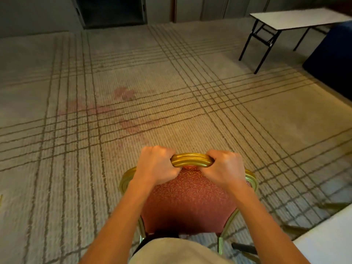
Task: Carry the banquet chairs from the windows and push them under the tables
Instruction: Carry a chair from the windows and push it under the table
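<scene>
Grip: left hand (157,165), right hand (225,169), fingers (219,155) curled tight round chair (188,199) top rail (191,160). You lift level, steer toward worktop (297,18) far beyond right fingers.

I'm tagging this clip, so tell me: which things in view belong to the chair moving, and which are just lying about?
Belongs to the job: chair, gripped at its top rail by left hand and right hand; folding table; near table.
Just lying about: carpet; doorway; dark blue thing on the right.
</scene>
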`<state>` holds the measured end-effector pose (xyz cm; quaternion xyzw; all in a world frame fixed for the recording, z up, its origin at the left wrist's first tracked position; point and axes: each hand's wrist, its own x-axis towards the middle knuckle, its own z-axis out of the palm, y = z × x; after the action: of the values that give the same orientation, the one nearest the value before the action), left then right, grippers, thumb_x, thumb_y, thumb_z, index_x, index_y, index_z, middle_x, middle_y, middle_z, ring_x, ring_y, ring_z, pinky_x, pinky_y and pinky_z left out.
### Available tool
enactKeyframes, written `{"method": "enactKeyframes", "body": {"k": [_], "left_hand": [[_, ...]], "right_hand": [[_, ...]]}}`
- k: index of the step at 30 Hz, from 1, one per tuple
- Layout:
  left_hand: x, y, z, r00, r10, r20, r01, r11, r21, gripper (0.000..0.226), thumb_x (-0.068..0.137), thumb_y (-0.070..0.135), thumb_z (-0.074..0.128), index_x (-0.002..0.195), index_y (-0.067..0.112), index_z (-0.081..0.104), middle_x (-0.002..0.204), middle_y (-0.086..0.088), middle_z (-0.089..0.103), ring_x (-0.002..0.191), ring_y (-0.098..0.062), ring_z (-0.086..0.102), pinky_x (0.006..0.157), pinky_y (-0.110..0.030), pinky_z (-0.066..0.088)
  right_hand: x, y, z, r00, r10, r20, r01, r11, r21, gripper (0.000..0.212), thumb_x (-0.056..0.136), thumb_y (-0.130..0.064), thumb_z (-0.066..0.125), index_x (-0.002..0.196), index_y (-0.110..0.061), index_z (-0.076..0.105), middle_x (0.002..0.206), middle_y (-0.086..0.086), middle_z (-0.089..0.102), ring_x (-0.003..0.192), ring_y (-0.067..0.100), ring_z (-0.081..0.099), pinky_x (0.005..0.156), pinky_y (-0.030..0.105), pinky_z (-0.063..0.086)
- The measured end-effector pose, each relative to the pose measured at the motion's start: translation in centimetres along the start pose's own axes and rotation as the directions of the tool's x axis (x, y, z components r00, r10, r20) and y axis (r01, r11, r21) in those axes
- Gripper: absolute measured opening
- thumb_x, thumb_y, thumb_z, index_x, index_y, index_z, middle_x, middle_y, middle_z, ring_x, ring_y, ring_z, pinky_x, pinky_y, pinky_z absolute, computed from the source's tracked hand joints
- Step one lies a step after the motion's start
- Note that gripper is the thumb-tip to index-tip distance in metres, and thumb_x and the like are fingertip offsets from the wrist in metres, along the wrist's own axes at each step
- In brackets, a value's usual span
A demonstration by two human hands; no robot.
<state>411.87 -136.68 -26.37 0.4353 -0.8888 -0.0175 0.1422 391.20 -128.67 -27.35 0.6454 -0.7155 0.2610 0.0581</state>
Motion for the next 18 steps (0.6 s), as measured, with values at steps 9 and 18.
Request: {"method": "enactKeyframes", "body": {"k": [9, 18], "left_hand": [[16.4, -6.0, 1.8, 0.99, 0.119, -0.072, -0.121, 0.992, -0.026, 0.035, 0.065, 0.052, 0.068, 0.054, 0.02, 0.055, 0.053, 0.001, 0.063, 0.054, -0.027, 0.065, 0.05, -0.028, 0.037], [34.8, -12.0, 6.9, 0.981, 0.178, -0.076, -0.177, 0.984, 0.011, 0.034, 0.065, 0.05, 0.066, 0.054, 0.02, 0.056, 0.054, 0.001, 0.064, 0.054, -0.025, 0.065, 0.048, -0.029, 0.042]], "right_hand": [[14.4, 3.4, 4.1, 0.996, 0.079, -0.032, -0.081, 0.995, -0.064, 0.029, 0.064, -0.036, 0.078, 0.057, -0.018, 0.056, 0.053, -0.001, 0.06, 0.049, 0.028, 0.06, 0.047, 0.031, 0.043], [31.0, 10.5, 12.4, 0.997, 0.077, -0.013, -0.078, 0.994, -0.08, 0.035, 0.062, -0.036, 0.085, 0.056, -0.018, 0.055, 0.052, 0.0, 0.061, 0.051, 0.028, 0.061, 0.049, 0.031, 0.044]]}}
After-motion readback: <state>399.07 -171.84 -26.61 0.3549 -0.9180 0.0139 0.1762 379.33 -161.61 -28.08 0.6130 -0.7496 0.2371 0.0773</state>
